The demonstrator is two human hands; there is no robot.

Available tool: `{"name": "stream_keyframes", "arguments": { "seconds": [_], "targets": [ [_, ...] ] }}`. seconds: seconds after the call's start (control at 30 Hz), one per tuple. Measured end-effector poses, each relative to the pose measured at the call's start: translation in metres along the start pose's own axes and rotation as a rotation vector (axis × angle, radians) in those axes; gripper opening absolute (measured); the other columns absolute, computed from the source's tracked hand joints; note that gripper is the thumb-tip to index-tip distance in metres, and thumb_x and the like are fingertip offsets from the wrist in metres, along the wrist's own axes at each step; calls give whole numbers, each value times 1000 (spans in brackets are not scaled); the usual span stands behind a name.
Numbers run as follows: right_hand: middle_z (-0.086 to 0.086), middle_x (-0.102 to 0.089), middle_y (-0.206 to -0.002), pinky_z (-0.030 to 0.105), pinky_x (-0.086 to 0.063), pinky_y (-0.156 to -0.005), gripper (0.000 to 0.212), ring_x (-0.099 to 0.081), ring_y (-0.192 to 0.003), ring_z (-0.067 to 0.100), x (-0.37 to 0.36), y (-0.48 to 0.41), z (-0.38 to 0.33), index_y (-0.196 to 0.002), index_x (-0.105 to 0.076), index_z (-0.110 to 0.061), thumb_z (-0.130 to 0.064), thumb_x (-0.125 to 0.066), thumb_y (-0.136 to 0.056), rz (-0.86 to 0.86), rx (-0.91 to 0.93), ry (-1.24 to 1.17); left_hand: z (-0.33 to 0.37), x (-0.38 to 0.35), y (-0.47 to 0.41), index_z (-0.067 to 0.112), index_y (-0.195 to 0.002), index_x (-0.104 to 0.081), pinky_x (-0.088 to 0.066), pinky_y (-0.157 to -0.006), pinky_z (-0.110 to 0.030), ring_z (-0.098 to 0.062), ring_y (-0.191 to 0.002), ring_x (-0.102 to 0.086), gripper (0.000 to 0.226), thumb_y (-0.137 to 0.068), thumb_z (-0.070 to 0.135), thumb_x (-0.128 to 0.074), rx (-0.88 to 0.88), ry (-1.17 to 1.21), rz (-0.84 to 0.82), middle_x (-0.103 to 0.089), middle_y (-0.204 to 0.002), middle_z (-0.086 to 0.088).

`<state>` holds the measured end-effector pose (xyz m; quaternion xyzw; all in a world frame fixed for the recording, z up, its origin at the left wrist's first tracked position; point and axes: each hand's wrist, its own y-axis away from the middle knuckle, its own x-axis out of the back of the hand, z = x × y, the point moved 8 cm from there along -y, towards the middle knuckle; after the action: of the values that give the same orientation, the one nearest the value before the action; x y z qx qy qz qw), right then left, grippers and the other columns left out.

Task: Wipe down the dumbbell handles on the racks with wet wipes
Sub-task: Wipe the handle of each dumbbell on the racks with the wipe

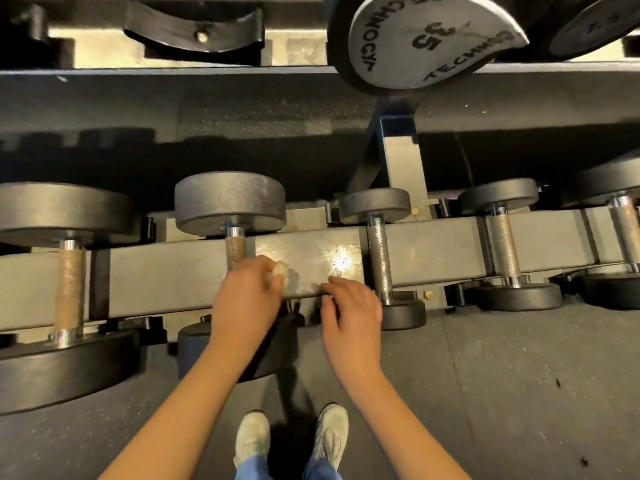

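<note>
Your left hand (247, 299) curls its fingers round a crumpled whitish wet wipe (279, 271) and covers the near half of the knurled steel handle (235, 247) of a black round-headed dumbbell (230, 199), which lies across the grey metal rack beam (433, 251). Your right hand (351, 308) rests on the beam's front edge just beside, fingers close together and slightly bent, holding nothing. A smaller dumbbell's handle (379, 258) lies just right of it.
</note>
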<state>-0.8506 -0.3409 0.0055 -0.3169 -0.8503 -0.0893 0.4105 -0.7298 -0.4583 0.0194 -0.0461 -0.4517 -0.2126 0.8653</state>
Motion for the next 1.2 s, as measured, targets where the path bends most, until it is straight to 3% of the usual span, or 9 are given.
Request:
{"name": "stream_keyframes", "arguments": {
  "seconds": [0.13,0.23,0.33,0.53,0.73,0.83,0.97,1.07,1.2],
  "targets": [
    [2,-69,-105,38,-47,-90,40,-62,-99,22,-40,7,-30,-99,-71,-12,-31,-37,-90,-100,-52,-138,-40,42,-3,9,-97,-64,-35,-68,-29,-21,-80,-55,12,-92,18,-58,128,-3,216,-61,-89,-7],
    [-1,-64,-91,35,-44,-83,38,-55,-89,19,-68,9,-44,-82,-64,-18,-33,-30,-89,-213,-159,-207,-64,38,-23,9,-116,-63,-38,-78,-28,-24,-95,-59,25,-92,17,-59,240,71,186,-65,-103,-10],
    [-4,-50,-75,33,-36,-72,32,-45,-77,17,-85,10,-54,-66,-43,-26,-39,-21,-85,-247,-211,-241,-76,26,-37,10,-110,-68,-39,-79,-24,-16,-91,-58,21,-92,13,-58,296,304,134,-67,-101,-6],
    [-2,-62,-89,36,-44,-84,37,-55,-88,17,-82,20,-47,-94,-67,-13,-30,-35,-94,-159,-324,-378,-84,17,-18,7,-94,-72,-43,-80,-22,-10,-82,-59,11,-88,14,-65,203,361,38,-67,-90,-1],
    [-6,-60,-88,36,-45,-87,27,-56,-91,17,-78,21,-48,-95,-66,-14,-19,-40,-99,-162,-359,-418,-87,26,-50,12,-96,-69,-42,-66,-7,-5,-78,-59,10,-86,14,-68,260,454,137,-65,-86,3],
    [-6,-61,-91,33,-45,-88,27,-56,-93,15,-78,21,-47,-96,-66,-16,-24,-39,-98,-169,-370,-431,-90,25,-57,10,-94,-68,-43,-66,-11,-11,-82,-60,10,-87,17,-67,279,483,162,-66,-87,-1],
    [-2,-65,-95,33,-45,-88,40,-57,-94,15,-79,21,-46,-98,-67,-12,-33,-33,-91,-150,-356,-422,-98,17,-44,15,-84,-68,-49,-72,-22,-11,-77,-61,4,-85,18,-70,284,438,17,-67,-81,2],
    [1,-64,-88,38,-47,-83,35,-56,-88,17,-78,21,-46,-91,-66,-10,-26,-36,-95,-141,-338,-392,-98,13,-30,18,-73,-65,-46,-63,-20,-9,-69,-60,14,-86,21,-70,235,389,-114,-65,-74,3],
    [1,-62,-84,36,-46,-79,34,-55,-84,17,-78,21,-47,-87,-65,-9,-24,-36,-97,-148,-340,-373,-100,21,-38,20,-76,-64,-46,-64,-15,-7,-72,-59,12,-86,18,-69,265,425,-69,-63,-75,7]
  ]
}}
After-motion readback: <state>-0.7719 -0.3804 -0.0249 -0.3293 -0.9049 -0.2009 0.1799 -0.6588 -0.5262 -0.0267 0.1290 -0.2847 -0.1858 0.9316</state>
